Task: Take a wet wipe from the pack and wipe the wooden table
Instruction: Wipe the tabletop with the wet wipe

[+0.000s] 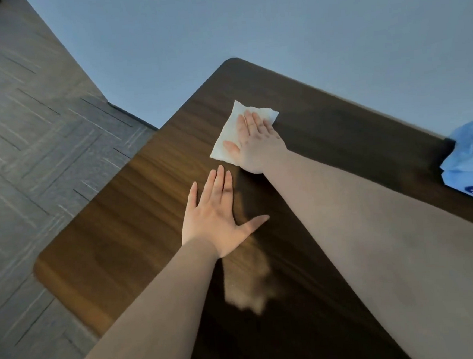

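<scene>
A white wet wipe (230,130) lies spread flat on the dark wooden table (135,204), near its far rounded corner. My right hand (255,144) presses down flat on the wipe, fingers stretched over it, covering its near right part. My left hand (218,217) rests palm down on the bare wood just in front of the wipe, fingers apart, holding nothing. The blue wet wipe pack (471,160) sits at the table's right side, cut off by the frame edge.
The table's left edge and two rounded corners border a grey patterned carpet floor (34,144). A plain pale wall (273,20) stands behind the table's far edge. A light patch reflects off the wood near my left forearm.
</scene>
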`<action>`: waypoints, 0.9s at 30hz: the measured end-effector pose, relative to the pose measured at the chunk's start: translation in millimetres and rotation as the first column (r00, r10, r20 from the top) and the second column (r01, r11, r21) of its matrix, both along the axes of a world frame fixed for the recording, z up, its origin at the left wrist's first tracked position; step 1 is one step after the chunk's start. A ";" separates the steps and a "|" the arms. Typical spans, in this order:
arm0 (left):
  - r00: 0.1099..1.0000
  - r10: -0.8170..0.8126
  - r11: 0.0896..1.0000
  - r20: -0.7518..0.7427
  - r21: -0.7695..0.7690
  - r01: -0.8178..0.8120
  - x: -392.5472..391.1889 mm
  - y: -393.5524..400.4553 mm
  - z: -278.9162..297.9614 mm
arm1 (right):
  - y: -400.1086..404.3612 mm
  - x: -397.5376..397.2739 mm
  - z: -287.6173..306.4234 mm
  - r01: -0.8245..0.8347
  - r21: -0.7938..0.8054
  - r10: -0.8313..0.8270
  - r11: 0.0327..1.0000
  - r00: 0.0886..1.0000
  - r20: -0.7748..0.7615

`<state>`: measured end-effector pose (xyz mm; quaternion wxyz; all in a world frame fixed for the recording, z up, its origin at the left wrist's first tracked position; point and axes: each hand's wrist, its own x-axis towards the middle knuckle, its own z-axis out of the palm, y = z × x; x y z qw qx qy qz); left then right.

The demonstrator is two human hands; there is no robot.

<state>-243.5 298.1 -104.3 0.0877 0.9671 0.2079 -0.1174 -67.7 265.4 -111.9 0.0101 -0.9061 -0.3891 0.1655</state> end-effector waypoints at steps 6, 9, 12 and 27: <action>0.999 -0.002 1.000 0.046 -0.029 0.004 -1.0 0.9 -0.8 | 30.9 -4.4 -1.9 -0.078 0.000 0.078 0.997 0.996 0.037; 0.998 -0.002 1.000 0.070 -0.027 0.004 -0.9 0.0 -3.0 | 27.8 -5.0 -0.8 -0.100 0.000 0.100 0.995 0.994 0.042; 0.997 -0.010 1.000 0.073 -0.011 0.011 -0.8 -0.9 -4.2 | 14.7 -11.3 1.7 -0.098 0.010 0.098 0.995 0.995 0.026; 0.962 -0.244 0.960 -0.122 0.110 0.258 7.2 -45.7 17.0 | -205.9 -31.7 4.4 0.280 -0.049 -0.281 0.959 0.959 -0.022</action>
